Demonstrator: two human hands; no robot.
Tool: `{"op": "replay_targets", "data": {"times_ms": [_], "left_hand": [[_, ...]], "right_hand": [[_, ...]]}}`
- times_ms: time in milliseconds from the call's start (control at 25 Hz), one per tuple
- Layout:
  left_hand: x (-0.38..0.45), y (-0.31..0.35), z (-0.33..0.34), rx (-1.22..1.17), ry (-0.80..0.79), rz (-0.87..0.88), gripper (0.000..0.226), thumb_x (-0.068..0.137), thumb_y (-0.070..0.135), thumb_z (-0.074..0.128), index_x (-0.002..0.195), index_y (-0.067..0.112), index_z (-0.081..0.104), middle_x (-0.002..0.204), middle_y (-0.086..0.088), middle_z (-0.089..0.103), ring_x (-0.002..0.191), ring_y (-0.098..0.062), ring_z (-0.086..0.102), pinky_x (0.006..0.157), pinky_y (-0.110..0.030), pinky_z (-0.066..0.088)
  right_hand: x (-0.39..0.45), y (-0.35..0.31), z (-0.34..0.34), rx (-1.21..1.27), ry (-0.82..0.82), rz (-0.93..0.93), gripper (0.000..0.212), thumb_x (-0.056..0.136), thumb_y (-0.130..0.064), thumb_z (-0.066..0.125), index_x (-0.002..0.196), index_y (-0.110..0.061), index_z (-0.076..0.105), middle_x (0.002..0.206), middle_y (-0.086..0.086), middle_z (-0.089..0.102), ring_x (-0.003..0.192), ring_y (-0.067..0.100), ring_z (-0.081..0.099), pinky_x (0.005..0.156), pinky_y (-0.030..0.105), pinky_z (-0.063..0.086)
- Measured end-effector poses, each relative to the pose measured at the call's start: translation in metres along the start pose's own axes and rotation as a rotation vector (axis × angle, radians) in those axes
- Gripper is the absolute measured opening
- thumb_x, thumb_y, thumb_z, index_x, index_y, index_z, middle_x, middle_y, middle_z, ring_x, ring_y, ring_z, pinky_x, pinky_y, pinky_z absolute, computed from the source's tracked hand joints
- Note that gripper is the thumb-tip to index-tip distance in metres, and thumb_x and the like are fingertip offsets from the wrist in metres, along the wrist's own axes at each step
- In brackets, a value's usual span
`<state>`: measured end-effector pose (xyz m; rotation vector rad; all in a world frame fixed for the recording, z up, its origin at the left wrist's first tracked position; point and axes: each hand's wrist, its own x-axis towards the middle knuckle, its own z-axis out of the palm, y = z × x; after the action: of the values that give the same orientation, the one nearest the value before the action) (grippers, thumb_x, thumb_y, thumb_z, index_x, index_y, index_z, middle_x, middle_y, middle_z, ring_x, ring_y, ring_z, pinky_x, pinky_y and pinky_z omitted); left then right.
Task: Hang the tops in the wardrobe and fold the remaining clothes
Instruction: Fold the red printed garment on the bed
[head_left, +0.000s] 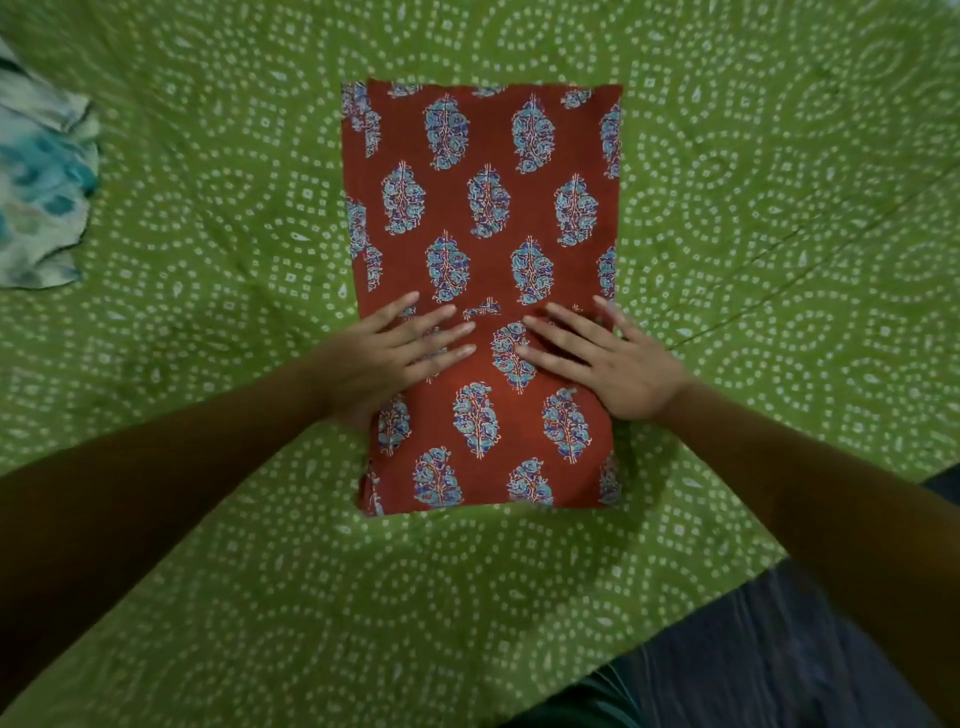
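Pressing flat a folded rust-red cloth with blue leaf motifs.
Left hand and right hand open-palmed, fingers straight, gripping nothing; lying on green white-dotted bedspread.

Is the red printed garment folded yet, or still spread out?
Folded. The red printed garment lies as a neat rectangle on the green bedsheet, layered edges along its left side, left hand and right hand flat on it.
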<state>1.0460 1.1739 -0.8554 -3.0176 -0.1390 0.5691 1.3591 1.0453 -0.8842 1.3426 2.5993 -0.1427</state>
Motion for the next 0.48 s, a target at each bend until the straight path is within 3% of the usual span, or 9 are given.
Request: {"op": "replay_targets", "data": {"times_ms": [120,200,280,360,400,480], "left_hand": [[0.014,-0.02,0.019,-0.112,0.101,0.093,0.074,0.081,0.017,0.044,0.151,0.017,0.019,0.157,-0.007,0.022,0.146,-0.018,0.015,0.12,-0.034,0.007],[0.015,-0.027,0.019,-0.608,0.156,0.004,0.065,0.081,0.015,0.05,0.144,0.015,0.034,0.144,0.0,0.046,0.138,-0.001,0.03,0.116,-0.02,0.019],[0.028,-0.037,-0.006,-1.324,0.337,-0.414,0.05,0.083,0.024,0.055,0.125,-0.004,0.055,0.111,0.009,0.07,0.109,0.002,0.061,0.093,-0.019,0.049],[0.047,-0.052,-0.015,-1.949,0.345,-0.915,0.033,0.096,0.026,0.042,0.095,0.002,0.065,0.073,0.01,0.073,0.068,-0.003,0.069,0.06,-0.02,0.056],[0.051,-0.059,-0.014,-2.078,0.343,-0.999,0.036,0.102,0.025,0.03,0.088,0.01,0.06,0.061,0.01,0.07,0.057,-0.001,0.066,0.055,-0.019,0.054],[0.061,-0.071,-0.023,-2.243,0.345,-1.056,0.04,0.103,0.033,0.028,0.086,0.013,0.058,0.063,0.01,0.07,0.058,0.001,0.064,0.064,-0.02,0.051]], "right_hand": [[0.018,0.028,0.004,0.226,-0.047,-0.149,0.057,0.093,-0.03,0.031,0.149,-0.025,0.028,0.155,-0.001,0.026,0.144,0.02,0.021,0.118,0.038,0.013],[0.02,0.031,-0.008,0.686,-0.027,0.072,0.045,0.096,-0.028,0.043,0.14,-0.021,0.046,0.143,-0.01,0.042,0.135,0.009,0.037,0.114,0.022,0.022],[0.035,0.043,-0.023,1.38,0.076,0.568,0.023,0.094,-0.01,0.054,0.113,-0.008,0.066,0.111,-0.006,0.066,0.096,0.001,0.062,0.091,0.012,0.045],[0.058,0.067,-0.028,1.863,0.187,0.901,0.005,0.083,-0.012,0.068,0.084,-0.011,0.073,0.079,-0.005,0.073,0.068,0.003,0.067,0.073,0.019,0.056],[0.067,0.078,-0.032,1.919,0.196,0.959,0.005,0.081,-0.014,0.072,0.086,-0.013,0.073,0.077,-0.005,0.073,0.07,0.006,0.069,0.074,0.023,0.057],[0.084,0.09,-0.038,1.914,0.107,1.031,0.022,0.095,-0.025,0.056,0.107,-0.01,0.066,0.097,0.003,0.073,0.092,0.015,0.069,0.089,0.035,0.055]]}}
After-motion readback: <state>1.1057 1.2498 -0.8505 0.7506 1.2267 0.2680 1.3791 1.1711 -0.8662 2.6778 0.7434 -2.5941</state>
